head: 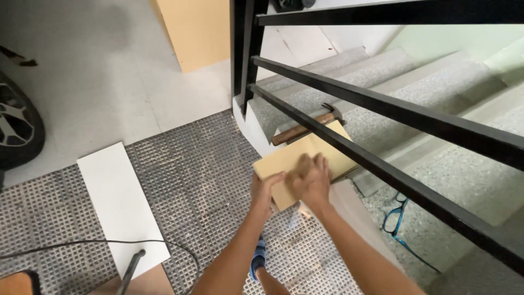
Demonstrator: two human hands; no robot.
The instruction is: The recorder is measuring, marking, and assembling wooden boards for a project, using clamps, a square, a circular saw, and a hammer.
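**Head view: two hands on a wooden panel at the foot of a stair**

Head camera, looking down; entries by place in the frame.

- Centre: tan wooden panel [295,158], flat and rectangular, lying on the low white ledge [251,128] beside the stair, its far corner running under the lower black rail.
- Centre, just below the panel's near edge: left hand [265,188], fingers curled over the panel's near corner. Right hand [311,177] lies on top of the panel just beside the left; it is blurred, fingers seem close together and pressed on the board, exact grip cannot be told.
- Upper centre: hammer [305,127] with a wooden handle and dark head, lying on a step just behind the panel, touching or nearly touching its far edge.
- Right half: black metal railing [393,112], slanting bars across speckled grey steps [436,147].
- Lower right: blue-framed glasses [394,216] on a step.
- Left of centre: white board [123,205] flat on a grey grid mat [202,180]; a black cable [82,243] crosses its lower end.
- Far left: part of a vehicle wheel [16,128].
- Top centre: upright tan board [194,33] standing on the pale floor.
- Bottom centre: blue sandal [258,257] on the mat.
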